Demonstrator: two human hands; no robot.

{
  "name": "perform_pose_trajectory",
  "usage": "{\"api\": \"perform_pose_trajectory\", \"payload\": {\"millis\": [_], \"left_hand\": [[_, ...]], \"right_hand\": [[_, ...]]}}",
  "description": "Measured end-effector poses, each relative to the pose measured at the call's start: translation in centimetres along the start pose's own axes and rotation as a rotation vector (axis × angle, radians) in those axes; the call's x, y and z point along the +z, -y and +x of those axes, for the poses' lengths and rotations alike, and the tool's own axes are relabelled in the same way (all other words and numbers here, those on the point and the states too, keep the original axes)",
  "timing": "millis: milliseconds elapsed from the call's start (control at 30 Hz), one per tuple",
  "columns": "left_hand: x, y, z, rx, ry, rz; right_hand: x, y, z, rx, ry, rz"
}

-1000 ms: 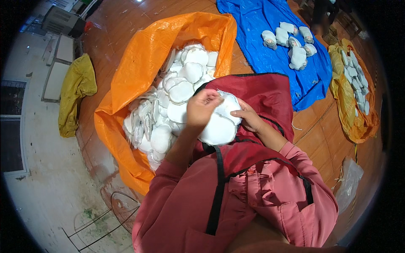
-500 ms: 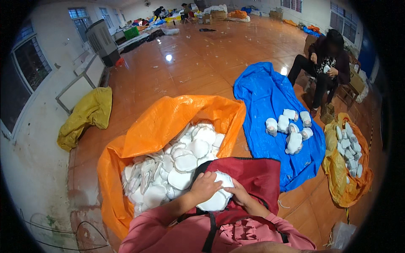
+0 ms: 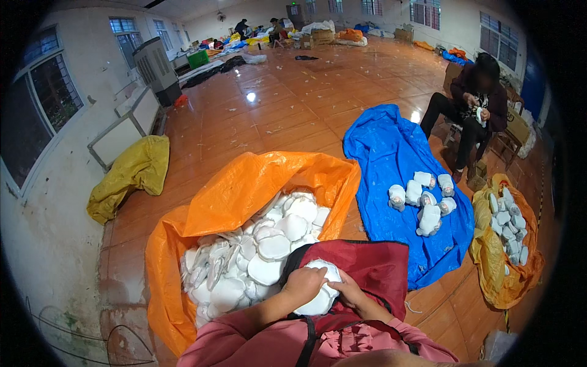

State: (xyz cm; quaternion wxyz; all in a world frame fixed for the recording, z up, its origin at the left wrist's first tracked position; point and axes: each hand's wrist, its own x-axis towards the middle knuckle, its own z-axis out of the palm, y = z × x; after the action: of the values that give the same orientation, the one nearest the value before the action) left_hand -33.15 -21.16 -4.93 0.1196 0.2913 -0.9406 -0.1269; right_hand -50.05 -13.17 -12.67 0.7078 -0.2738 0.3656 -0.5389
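Observation:
On the dark red cloth (image 3: pixel 373 257) over my lap lies a white, roundish cloth pad (image 3: pixel 319 303), perhaps several in a stack. My left hand (image 3: pixel 304 285) grips its upper left side, fingers curled over the top. My right hand (image 3: pixel 350 290) pinches its right edge, thumb close to the left fingertips. The hands partly cover the pad's middle. Left of my lap, an open orange sack (image 3: pixel 244 183) holds a heap of similar white pads (image 3: pixel 269 248).
A blue sheet or sack (image 3: pixel 379 140) bears several bundled white pieces (image 3: pixel 429 217). Right of it, a yellow-orange sack (image 3: pixel 489 275) holds more bundles. A seated co-worker (image 3: pixel 480 104) handles a white piece. A yellow sack (image 3: pixel 131 174) lies by the left wall.
My hands have drawn closer together over the pad, and the left fingers are more curled. The whole view has tilted up a little. The co-worker's hands have shifted.

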Motion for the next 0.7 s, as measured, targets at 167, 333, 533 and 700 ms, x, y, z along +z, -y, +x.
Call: {"api": "perform_pose_trajectory", "payload": {"millis": [167, 333, 533, 700], "left_hand": [[0.2, -0.2, -0.1, 0.003, -0.067, -0.045], [-0.4, -1.4, 0.2, -0.07, -0.094, -0.056], [0.5, -0.8, -0.5, -0.081, -0.15, -0.047], [0.8, -0.5, -1.1, -0.021, -0.129, -0.062]], "right_hand": [[0.2, 0.0, -0.2, -0.005, 0.015, 0.004], [0.1, 0.2, -0.2, -0.018, 0.014, 0.039], [0.1, 0.4, -0.1, -0.027, 0.024, 0.049], [-0.3, -0.1, -0.1, -0.029, 0.015, 0.024]]}}
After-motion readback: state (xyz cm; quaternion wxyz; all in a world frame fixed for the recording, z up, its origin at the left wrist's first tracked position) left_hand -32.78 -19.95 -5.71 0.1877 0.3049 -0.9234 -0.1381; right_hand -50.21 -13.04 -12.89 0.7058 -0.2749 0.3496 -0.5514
